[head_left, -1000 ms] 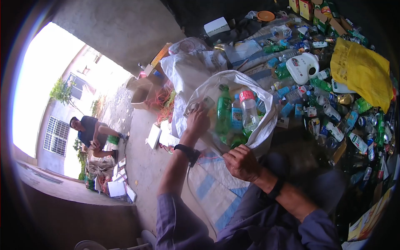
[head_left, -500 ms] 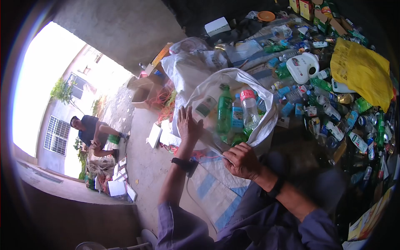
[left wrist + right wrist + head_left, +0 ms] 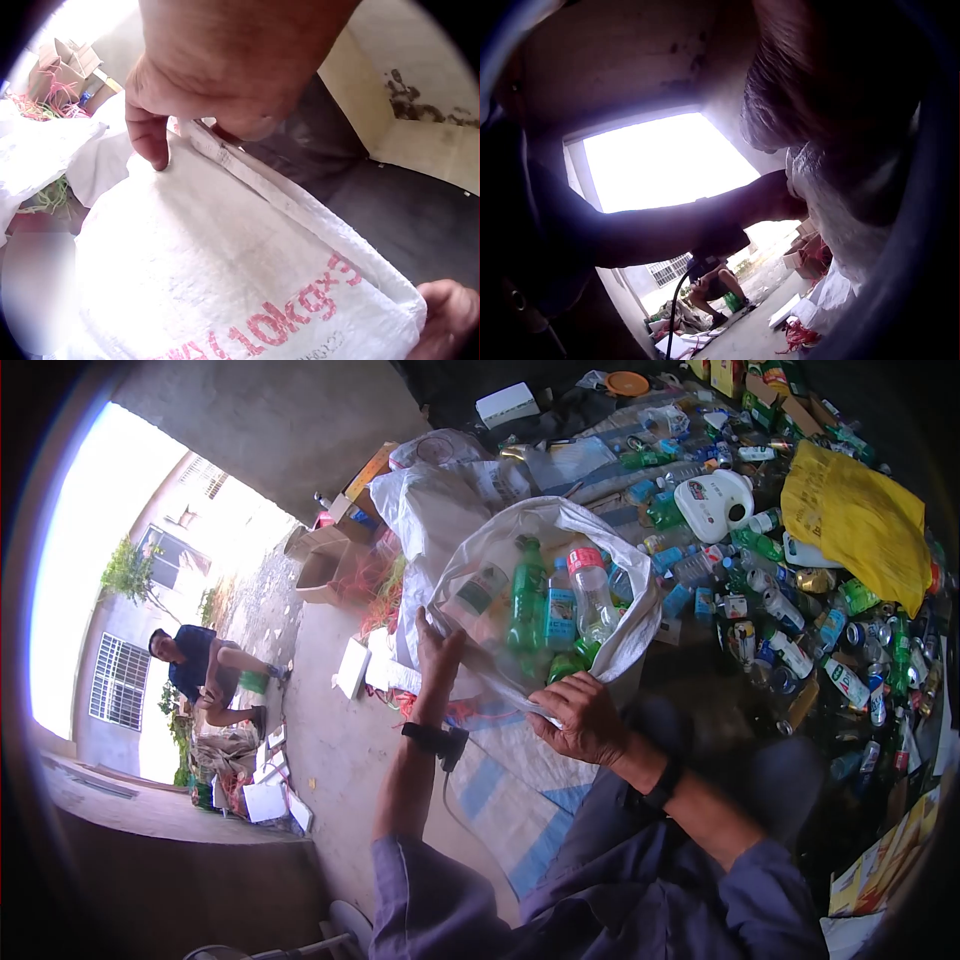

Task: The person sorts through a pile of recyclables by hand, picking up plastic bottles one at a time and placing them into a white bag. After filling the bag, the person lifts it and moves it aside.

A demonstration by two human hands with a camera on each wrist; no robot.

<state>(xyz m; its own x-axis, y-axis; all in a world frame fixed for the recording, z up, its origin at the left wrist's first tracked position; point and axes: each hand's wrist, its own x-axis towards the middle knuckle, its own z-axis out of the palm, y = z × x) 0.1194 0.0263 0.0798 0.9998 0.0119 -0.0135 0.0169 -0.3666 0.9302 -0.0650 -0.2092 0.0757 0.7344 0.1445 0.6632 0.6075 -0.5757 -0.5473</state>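
While white sack [image 3: 641, 618] gapes, bottles [image 3: 848, 688] crowd yellow sack [image 3: 850, 525].

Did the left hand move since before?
Yes: against the cardboard box, the left hand moved down the head view, from the opening of the white sack to its rim.

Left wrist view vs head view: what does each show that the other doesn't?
Only left wrist: readable red "10kg" print on the sack, and dark wall stains.

Only head: the green bottle and others inside the sack, the yellow bag, the white jug.

Both: the sack, the left hand and right hand gripping its rim, a cardboard box.
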